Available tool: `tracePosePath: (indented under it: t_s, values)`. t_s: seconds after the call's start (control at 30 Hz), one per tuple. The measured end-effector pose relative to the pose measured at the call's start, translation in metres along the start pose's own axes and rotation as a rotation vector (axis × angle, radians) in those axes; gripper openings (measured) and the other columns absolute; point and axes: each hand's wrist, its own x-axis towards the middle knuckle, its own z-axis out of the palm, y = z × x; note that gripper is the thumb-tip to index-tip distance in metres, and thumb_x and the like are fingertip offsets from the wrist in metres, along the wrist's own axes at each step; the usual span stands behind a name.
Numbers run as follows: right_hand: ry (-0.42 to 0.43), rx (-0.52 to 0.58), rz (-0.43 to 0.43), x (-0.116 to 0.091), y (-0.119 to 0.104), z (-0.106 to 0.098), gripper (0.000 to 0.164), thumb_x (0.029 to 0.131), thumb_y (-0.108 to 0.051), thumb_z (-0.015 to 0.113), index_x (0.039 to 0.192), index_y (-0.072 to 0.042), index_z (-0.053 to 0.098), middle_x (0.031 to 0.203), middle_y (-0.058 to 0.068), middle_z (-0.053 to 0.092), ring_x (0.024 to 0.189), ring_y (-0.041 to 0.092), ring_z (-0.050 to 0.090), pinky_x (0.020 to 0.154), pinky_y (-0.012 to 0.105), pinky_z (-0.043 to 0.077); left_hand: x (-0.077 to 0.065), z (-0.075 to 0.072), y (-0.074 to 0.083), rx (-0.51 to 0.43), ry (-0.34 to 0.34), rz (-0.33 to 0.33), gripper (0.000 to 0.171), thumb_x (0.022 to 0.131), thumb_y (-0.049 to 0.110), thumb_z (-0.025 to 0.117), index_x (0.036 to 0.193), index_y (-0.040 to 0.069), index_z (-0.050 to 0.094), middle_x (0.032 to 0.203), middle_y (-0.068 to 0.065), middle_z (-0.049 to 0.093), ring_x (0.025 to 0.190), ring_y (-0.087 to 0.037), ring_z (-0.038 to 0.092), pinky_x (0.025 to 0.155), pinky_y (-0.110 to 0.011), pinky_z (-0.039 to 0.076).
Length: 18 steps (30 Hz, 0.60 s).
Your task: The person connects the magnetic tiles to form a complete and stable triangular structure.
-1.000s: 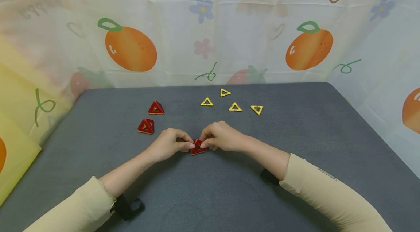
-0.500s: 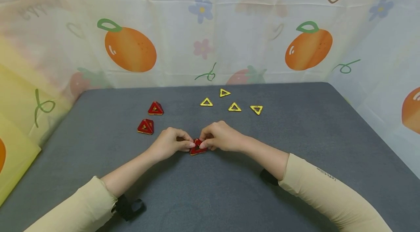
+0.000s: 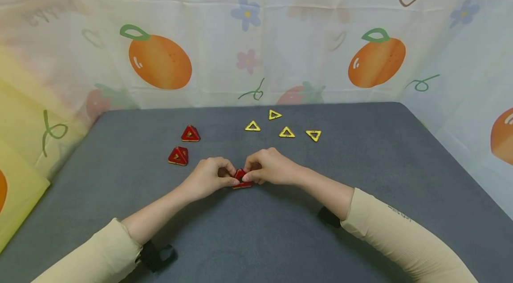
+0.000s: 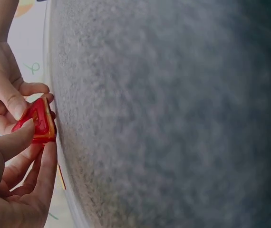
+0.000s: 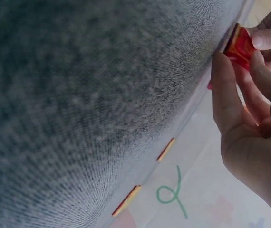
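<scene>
Between my two hands stands a small red pyramid [image 3: 242,186], built of triangular tiles with yellow edging. My left hand [image 3: 210,175] pinches it from the left, thumb toward me and fingers behind. On its right side my right hand [image 3: 270,167] pinches it between thumb and fingers. The thumbs nearly meet over the front face, hiding most of it in the head view. From the left wrist, the pyramid [image 4: 43,124] shows close to the grey tabletop, with a fingertip low at its base. The right wrist view has the pyramid [image 5: 242,50] at upper right, amid the fingers.
Two more red pyramids, one farther back [image 3: 190,134] and one nearer [image 3: 178,156], stand to the left. Several yellow triangle tiles lie flat toward the back, one of them at the right [image 3: 313,135]. A fruit-printed cloth [image 3: 296,51] hangs behind the grey table [image 3: 256,238].
My left thumb has shifted slightly right and down across the pyramid's front, covering more of it. The right hand stays almost still. The other pyramids and yellow tiles keep their places.
</scene>
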Motion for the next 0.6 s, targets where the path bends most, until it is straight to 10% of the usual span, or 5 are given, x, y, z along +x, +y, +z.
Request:
tracePosePath:
  t_s: [0.6]
  values:
    - [0.269,0.188,0.077,0.032,-0.011,-0.007,0.015,0.086,-0.014,0.076,0.099,-0.007,0.075,0.094,0.01,0.078,0.076,0.018,0.076,0.067,0.029,0.061,0.015,-0.028,0.01,0.092,0.209,-0.074,0.018,0.088,0.014,0.075,0.101,0.002,0.073,0.101,-0.015,0.075,0.087,-0.025,0.073,0.071,-0.034,0.059]
